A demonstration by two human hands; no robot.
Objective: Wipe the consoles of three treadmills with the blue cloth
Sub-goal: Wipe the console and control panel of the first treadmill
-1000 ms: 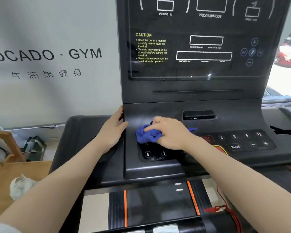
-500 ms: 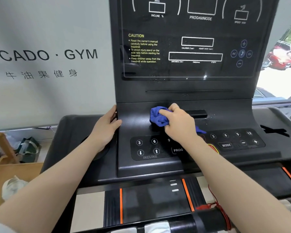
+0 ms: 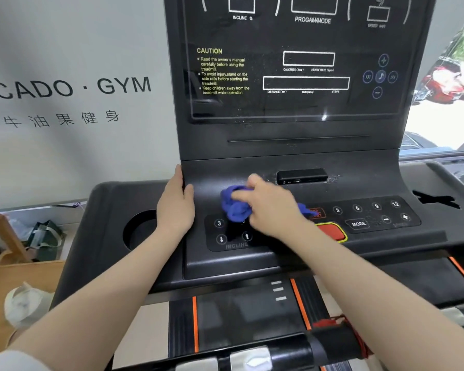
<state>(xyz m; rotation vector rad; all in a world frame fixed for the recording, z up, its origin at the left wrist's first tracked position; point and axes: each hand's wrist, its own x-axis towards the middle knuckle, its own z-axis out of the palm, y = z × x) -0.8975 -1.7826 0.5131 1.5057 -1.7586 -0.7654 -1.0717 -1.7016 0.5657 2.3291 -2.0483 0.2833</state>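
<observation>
Treadmill console (image 3: 292,145): matte black plastic, glossy upright display panel, dust specks near its slot. Left of console: round cup recess (image 3: 140,231), white wall (image 3: 65,49) lettered "GYM". Right of console: window (image 3: 445,84). Blue cloth (image 3: 235,206): soft, bunched, on console above the incline buttons. Right hand (image 3: 272,207): fingers curled, pinching the cloth. Left hand (image 3: 175,204): fingers together, resting on console's left edge.

Pale wall (image 3: 65,36) lettered "GYM" at left, wooden furniture (image 3: 8,263) below, bright window (image 3: 445,76) at right
</observation>
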